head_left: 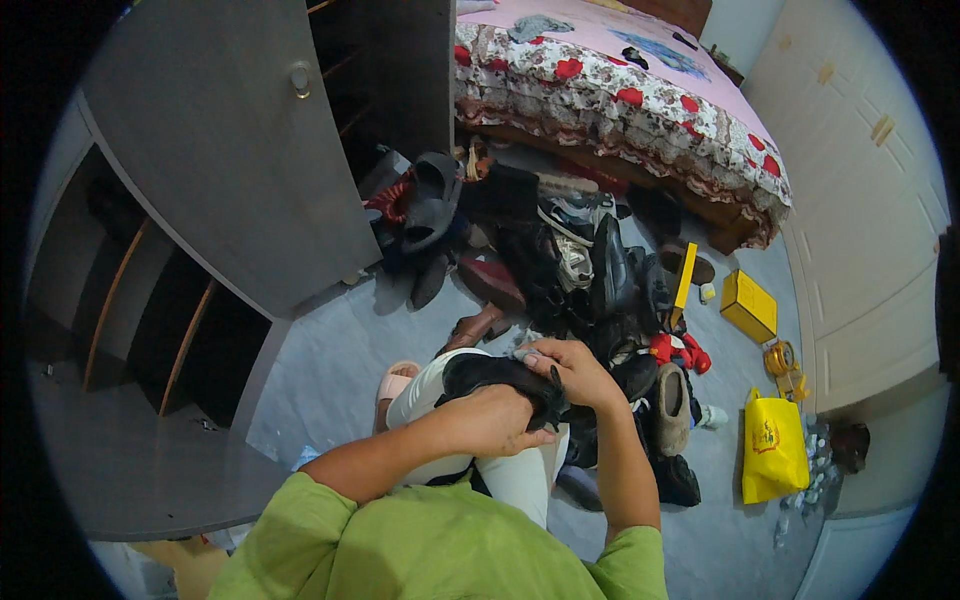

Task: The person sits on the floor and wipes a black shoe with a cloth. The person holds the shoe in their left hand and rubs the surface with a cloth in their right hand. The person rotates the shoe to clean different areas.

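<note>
Hands: close together over the lap. Left hand (497, 416) curled over a black shoe (472, 374), fingers bent in against it; whether the fingertips are inside the opening cannot be told. Right hand (572, 372) at the shoe's far side, thumb and fingers pinched on a small pale grey scrap (524, 351). Shoe lies across the white trousers (518, 488).

Floor beyond: a loose heap of footwear (612, 270), mostly black, with grey slides (434, 190) toward the cabinet and a fleece-lined slipper (673, 408) to the right of the right forearm.

Containers: grey cabinet (215, 120), left, with open compartments split by wood-edged boards (118, 305); an indistinct dark form in the upper one, the others too dark to read. Further shelves behind the knobbed door, contents unclear. Right of the heap: yellow box (749, 305), contents not visible; flat yellow piece (684, 285) standing on edge nearby. Yellow bag (775, 447) upright, contents hidden; clear plastic bottles (820, 466) beside it.

Outermost: bed (620, 95) with a floral skirt; pale wardrobe (860, 190), doors closed.
</note>
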Demonstrator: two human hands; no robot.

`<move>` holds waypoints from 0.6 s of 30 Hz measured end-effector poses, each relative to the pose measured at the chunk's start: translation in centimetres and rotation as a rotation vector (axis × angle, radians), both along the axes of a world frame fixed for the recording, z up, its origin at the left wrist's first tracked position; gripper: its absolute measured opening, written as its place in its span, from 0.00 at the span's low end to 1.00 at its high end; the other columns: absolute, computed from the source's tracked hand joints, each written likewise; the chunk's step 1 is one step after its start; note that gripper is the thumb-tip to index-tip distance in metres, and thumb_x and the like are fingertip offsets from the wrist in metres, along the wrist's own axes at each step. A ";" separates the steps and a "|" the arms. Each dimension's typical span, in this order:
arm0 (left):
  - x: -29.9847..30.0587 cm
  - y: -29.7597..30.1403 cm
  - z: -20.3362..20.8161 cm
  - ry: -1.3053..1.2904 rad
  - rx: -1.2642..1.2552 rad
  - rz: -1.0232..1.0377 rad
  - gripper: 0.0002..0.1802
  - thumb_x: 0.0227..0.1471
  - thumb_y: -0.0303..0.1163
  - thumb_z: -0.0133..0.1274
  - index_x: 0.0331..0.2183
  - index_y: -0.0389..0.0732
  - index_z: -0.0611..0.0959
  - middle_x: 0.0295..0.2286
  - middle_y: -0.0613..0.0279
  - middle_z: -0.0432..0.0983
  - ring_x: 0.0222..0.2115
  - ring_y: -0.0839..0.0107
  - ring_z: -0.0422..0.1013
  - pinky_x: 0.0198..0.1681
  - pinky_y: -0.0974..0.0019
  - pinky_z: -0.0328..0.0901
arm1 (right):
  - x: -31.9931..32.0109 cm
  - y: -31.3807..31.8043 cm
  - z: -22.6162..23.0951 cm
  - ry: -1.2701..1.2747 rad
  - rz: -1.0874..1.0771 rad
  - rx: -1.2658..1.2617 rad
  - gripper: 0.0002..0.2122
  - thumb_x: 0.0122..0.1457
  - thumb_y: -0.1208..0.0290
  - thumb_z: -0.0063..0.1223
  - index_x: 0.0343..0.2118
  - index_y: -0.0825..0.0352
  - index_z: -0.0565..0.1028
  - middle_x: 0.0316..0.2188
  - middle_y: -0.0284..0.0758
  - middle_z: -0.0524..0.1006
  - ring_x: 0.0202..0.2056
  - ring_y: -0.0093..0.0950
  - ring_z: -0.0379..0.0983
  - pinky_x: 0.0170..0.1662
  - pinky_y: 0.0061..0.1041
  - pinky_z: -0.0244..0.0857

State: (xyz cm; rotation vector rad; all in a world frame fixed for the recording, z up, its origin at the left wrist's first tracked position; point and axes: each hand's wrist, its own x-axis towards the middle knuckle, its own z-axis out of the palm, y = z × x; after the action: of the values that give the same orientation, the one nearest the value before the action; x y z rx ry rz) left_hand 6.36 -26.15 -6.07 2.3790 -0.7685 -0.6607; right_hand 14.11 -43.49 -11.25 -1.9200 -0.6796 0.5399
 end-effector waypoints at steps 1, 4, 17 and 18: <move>-0.1 0.0 -0.4 -0.008 -0.010 0.002 0.30 0.53 0.53 0.48 0.34 0.30 0.78 0.27 0.39 0.74 0.32 0.43 0.71 0.39 0.52 0.65 | 0.4 0.3 0.1 -0.001 0.037 0.007 0.13 0.59 0.67 0.50 0.41 0.71 0.75 0.30 0.37 0.77 0.33 0.21 0.68 0.40 0.22 0.64; -0.4 0.2 -1.6 -0.121 -0.094 0.017 0.30 0.53 0.54 0.47 0.33 0.30 0.78 0.27 0.39 0.75 0.32 0.44 0.71 0.39 0.52 0.66 | 1.2 1.4 0.6 0.048 0.139 0.025 0.13 0.60 0.67 0.50 0.42 0.71 0.75 0.31 0.37 0.77 0.34 0.21 0.69 0.41 0.21 0.64; 0.2 0.2 0.0 -0.031 -0.055 0.001 0.32 0.53 0.56 0.46 0.31 0.29 0.78 0.27 0.38 0.75 0.31 0.43 0.71 0.38 0.52 0.65 | 0.4 0.6 0.0 -0.130 0.017 -0.068 0.12 0.58 0.65 0.51 0.34 0.71 0.76 0.23 0.38 0.74 0.28 0.25 0.68 0.35 0.24 0.63; 0.1 0.2 -0.2 -0.044 -0.074 0.006 0.32 0.53 0.56 0.47 0.31 0.30 0.78 0.27 0.38 0.75 0.31 0.43 0.71 0.38 0.52 0.65 | 0.2 0.4 -0.1 -0.180 -0.002 -0.049 0.12 0.58 0.65 0.51 0.33 0.71 0.75 0.23 0.39 0.74 0.27 0.26 0.68 0.34 0.25 0.63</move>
State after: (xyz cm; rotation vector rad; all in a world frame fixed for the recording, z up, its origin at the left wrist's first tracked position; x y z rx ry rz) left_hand 6.46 -25.91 -6.26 2.3345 -0.7904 -0.5698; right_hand 14.34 -43.05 -11.31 -2.0319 -0.7858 0.3886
